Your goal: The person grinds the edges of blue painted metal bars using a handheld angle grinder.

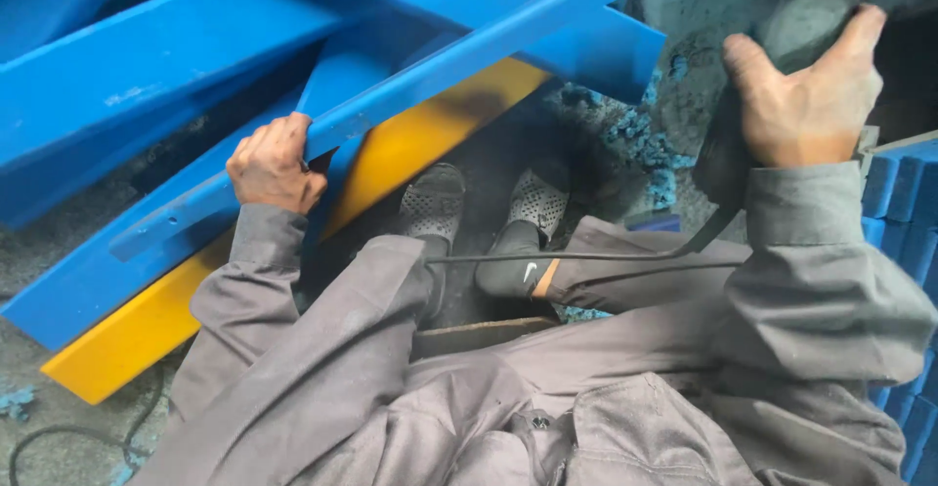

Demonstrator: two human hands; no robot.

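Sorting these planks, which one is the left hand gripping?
The left hand grips the narrow blue plank running diagonally above the yellow plank, not the wider blue ones.

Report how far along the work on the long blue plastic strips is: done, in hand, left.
Done, apparently: blue shavings litter the floor and cut blue blocks are stacked at right. In hand: the left hand grips the edge of a long blue plastic strip lying over a yellow plank; the right hand holds a dark corded power tool. Left: several long blue strips look uncut.
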